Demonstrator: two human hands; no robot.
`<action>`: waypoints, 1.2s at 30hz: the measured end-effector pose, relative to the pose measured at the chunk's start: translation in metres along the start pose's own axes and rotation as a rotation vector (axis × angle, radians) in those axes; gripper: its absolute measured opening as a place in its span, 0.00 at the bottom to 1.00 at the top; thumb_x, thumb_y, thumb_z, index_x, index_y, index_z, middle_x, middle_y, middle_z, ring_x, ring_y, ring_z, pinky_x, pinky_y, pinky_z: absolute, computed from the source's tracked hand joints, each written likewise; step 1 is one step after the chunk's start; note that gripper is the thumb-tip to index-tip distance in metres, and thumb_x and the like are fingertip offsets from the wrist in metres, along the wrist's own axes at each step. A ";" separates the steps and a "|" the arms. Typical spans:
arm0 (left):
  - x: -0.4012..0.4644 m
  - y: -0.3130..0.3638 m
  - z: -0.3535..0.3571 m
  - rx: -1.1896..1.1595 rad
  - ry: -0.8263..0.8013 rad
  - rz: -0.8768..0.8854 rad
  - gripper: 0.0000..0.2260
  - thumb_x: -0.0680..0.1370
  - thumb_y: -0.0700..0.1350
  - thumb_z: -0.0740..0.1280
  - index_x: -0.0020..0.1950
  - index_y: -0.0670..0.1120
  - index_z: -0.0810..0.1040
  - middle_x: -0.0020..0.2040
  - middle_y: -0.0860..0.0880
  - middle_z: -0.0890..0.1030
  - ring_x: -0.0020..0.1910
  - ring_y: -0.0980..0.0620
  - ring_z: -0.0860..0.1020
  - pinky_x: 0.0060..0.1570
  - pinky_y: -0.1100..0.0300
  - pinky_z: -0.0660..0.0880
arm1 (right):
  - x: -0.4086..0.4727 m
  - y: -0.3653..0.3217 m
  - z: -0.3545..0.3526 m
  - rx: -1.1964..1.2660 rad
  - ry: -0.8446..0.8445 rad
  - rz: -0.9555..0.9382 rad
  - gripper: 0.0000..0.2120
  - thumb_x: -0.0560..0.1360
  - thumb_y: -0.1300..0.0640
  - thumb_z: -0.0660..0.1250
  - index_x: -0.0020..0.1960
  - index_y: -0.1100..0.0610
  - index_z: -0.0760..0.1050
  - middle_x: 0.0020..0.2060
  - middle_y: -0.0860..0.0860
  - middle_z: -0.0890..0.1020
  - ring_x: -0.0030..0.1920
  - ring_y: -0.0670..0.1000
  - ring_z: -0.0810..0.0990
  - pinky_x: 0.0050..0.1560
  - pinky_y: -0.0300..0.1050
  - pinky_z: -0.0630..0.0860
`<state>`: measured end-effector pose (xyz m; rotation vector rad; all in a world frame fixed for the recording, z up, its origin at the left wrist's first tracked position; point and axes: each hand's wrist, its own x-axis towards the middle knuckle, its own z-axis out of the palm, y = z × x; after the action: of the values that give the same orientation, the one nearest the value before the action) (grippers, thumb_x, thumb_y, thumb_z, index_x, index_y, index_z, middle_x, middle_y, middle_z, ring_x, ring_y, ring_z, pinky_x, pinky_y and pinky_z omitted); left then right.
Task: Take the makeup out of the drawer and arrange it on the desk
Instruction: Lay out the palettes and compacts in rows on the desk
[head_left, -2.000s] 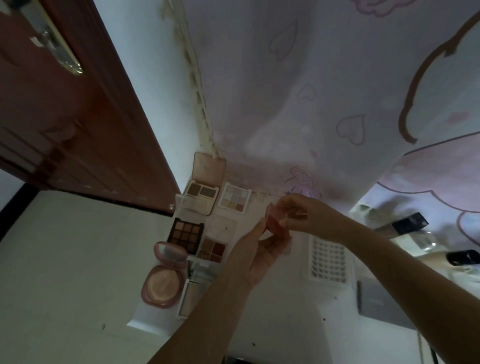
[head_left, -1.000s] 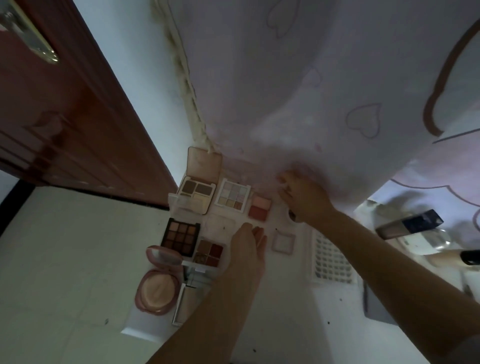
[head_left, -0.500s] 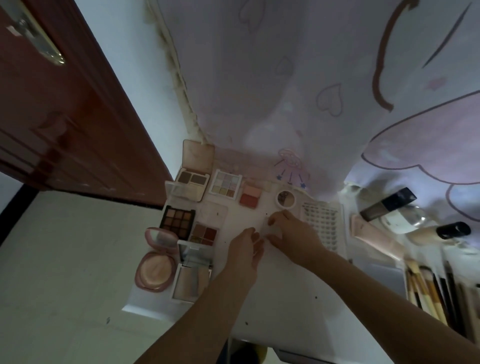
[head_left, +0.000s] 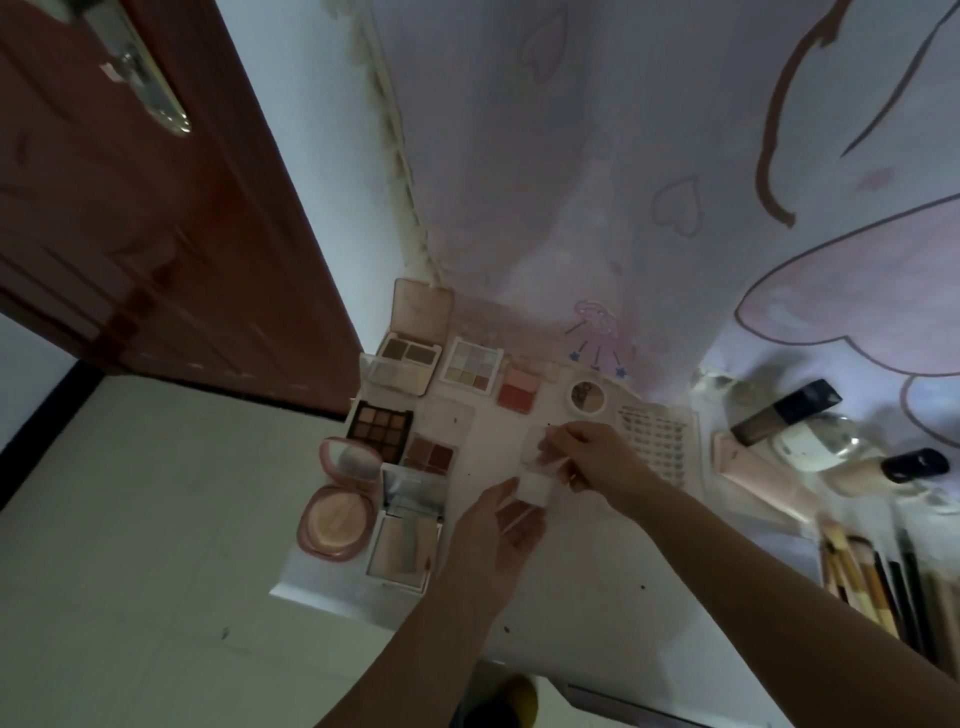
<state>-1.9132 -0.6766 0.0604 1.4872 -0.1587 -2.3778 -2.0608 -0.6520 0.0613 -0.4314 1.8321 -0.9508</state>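
Above the white desk (head_left: 597, 561), both hands hold a small clear square compact (head_left: 538, 483) that stands open. My left hand (head_left: 493, 530) grips its base from below. My right hand (head_left: 587, 457) pinches its raised clear lid. Behind and to the left, makeup lies in rows: an open brown palette with a pink lid (head_left: 410, 353), a pastel palette (head_left: 471, 366), a two-tone blush (head_left: 518, 391), a round pot (head_left: 587, 397), a dark nine-pan palette (head_left: 379, 423), a small red quad (head_left: 430, 454), a round pink powder compact (head_left: 340, 517) and a mirrored highlighter (head_left: 405, 535).
A lash tray (head_left: 655, 441) lies just right of my right hand. Bottles and tubes (head_left: 784, 410) stand at the far right, with several brushes (head_left: 878, 582) in front of them. A printed curtain (head_left: 623, 182) hangs behind the desk, and a red-brown door (head_left: 130, 208) is on the left.
My right hand left the back row, picked the small clear compact off the desk and raised its lid, while my left hand came under its base.
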 end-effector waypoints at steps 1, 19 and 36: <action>0.001 0.002 -0.001 -0.026 -0.012 -0.004 0.06 0.78 0.40 0.64 0.50 0.39 0.77 0.38 0.41 0.79 0.35 0.46 0.77 0.45 0.52 0.76 | 0.004 -0.001 0.002 0.003 0.006 0.010 0.12 0.79 0.55 0.61 0.43 0.60 0.78 0.36 0.52 0.81 0.25 0.44 0.72 0.23 0.33 0.69; 0.009 0.004 0.004 -0.134 0.191 0.202 0.07 0.80 0.40 0.58 0.52 0.44 0.75 0.48 0.45 0.77 0.51 0.48 0.76 0.57 0.53 0.73 | 0.045 -0.007 0.039 -0.261 0.103 -0.131 0.10 0.78 0.63 0.61 0.57 0.60 0.75 0.38 0.53 0.80 0.29 0.47 0.80 0.27 0.36 0.76; 0.028 0.005 0.078 0.142 0.016 0.069 0.09 0.80 0.40 0.57 0.43 0.42 0.73 0.37 0.46 0.74 0.37 0.51 0.72 0.47 0.58 0.74 | 0.032 -0.003 -0.039 -1.150 0.197 -0.473 0.23 0.77 0.52 0.60 0.72 0.52 0.62 0.65 0.55 0.70 0.64 0.57 0.70 0.58 0.52 0.73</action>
<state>-1.9923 -0.6967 0.0726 1.5363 -0.3762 -2.3424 -2.1100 -0.6586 0.0524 -1.5552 2.3816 -0.1037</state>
